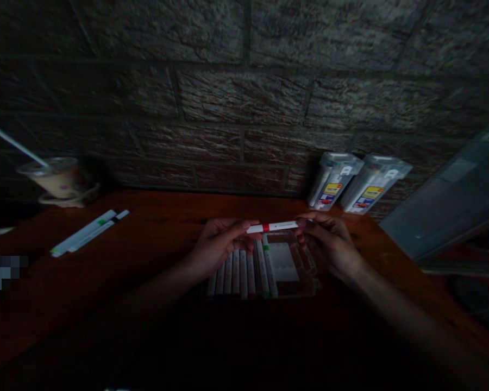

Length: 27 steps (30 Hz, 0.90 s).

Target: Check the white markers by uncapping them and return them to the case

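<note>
A white marker with a red band (283, 225) is held level between my two hands, above an open clear case. My left hand (224, 241) pinches its left end, and my right hand (328, 236) grips the right end between thumb and fingers. Below them, the clear plastic case (312, 288) lies on the table with several white markers (244, 274) side by side in its left part. One marker there has a green band (270, 266). A pale sheet or label (285, 262) shows in the case's right part.
Two white markers (89, 233) lie together on the wooden table (158, 217) at left. Behind them stands a cup with a straw (57, 176) in a holder. Two upright plastic marker cases (350, 187) stand by the brick wall (244, 98). A grey panel (444, 201) is at right.
</note>
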Tool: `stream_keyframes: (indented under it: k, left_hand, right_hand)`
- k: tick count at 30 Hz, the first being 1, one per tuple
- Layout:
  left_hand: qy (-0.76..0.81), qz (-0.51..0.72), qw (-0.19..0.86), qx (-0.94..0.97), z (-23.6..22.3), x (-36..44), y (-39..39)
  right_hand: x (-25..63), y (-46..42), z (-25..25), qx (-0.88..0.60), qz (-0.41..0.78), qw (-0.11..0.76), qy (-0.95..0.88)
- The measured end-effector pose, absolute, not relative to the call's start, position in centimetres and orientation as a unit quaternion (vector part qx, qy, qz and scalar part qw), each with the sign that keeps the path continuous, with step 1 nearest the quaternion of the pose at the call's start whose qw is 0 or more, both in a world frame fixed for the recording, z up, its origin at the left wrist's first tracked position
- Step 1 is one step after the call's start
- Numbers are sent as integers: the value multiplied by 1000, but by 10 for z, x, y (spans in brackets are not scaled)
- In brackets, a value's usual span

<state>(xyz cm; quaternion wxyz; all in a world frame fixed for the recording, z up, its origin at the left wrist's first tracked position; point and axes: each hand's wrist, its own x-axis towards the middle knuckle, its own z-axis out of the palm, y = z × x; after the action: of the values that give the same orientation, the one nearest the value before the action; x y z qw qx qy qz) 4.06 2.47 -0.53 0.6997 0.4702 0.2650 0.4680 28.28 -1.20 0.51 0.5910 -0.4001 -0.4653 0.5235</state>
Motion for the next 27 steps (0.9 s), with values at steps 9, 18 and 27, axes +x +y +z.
stream_keyframes:
  k: [9, 18, 27]
  left_hand:
    - [254, 452, 668, 534, -8, 38, 24]
    - [271, 458, 660, 531, -10, 38, 25]
    - [288, 450, 644, 548, -11, 38, 28]
  right_hand:
    - [283, -11, 6, -397, 537, 594, -449]
    - [283, -13, 6, -398, 517, 594, -470]
    - [280, -15, 7, -409, 480, 577, -518]
